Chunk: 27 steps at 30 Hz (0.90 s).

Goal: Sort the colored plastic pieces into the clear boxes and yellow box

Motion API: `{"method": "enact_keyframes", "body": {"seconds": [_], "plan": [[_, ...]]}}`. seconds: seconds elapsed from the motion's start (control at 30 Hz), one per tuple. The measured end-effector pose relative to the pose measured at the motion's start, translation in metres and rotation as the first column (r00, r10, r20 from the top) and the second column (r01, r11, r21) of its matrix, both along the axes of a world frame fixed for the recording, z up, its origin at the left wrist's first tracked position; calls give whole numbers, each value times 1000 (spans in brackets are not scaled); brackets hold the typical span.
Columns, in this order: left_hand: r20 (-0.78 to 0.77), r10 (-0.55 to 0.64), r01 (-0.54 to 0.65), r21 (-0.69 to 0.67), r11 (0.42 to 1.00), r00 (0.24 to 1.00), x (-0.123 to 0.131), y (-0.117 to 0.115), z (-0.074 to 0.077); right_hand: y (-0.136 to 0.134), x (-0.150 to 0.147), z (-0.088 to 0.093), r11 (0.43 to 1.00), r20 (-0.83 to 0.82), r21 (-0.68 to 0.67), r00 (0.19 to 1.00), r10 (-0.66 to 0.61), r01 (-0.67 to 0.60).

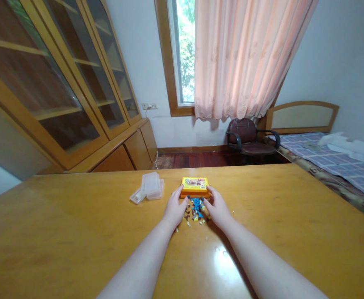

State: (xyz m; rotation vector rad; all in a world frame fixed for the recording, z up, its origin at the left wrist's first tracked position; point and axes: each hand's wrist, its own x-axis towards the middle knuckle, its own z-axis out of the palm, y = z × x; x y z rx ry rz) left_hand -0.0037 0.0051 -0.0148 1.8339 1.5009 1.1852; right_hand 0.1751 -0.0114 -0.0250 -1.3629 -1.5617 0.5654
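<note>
A small yellow box (pixel 195 183) with a printed picture on top and an orange front side lies on the wooden table. At its left end, my left hand (pixel 175 207) grips it, fingers along the side and thumb near the front. My right hand (pixel 218 207) clasps the opposite end in much the same way. Just in front of the box, between my hands, is a loose pile of small blue building bricks (pixel 197 207). Brown pieces (pixel 187 212) and pale ones are scattered around it. Part of the pile is hidden by my right hand.
Translucent plastic containers (pixel 151 185) sit left of the box on the wooden table (pixel 91 232). Beyond the table's far edge are a dark red armchair (pixel 244 135), a bed (pixel 328 153) at right and a glass-door cabinet (pixel 76 83) at left.
</note>
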Motion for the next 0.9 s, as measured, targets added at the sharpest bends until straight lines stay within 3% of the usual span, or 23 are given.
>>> {"method": "enact_keyframes", "body": {"seconds": [0.5, 0.9], "plan": [[31, 91, -96, 214, 972, 995, -10, -5, 18, -7, 3, 13, 993, -92, 115, 995, 35, -24], [31, 127, -131, 306, 943, 991, -11, -7, 20, -11, 3, 17, 992, -153, 119, 987, 50, -32]]}}
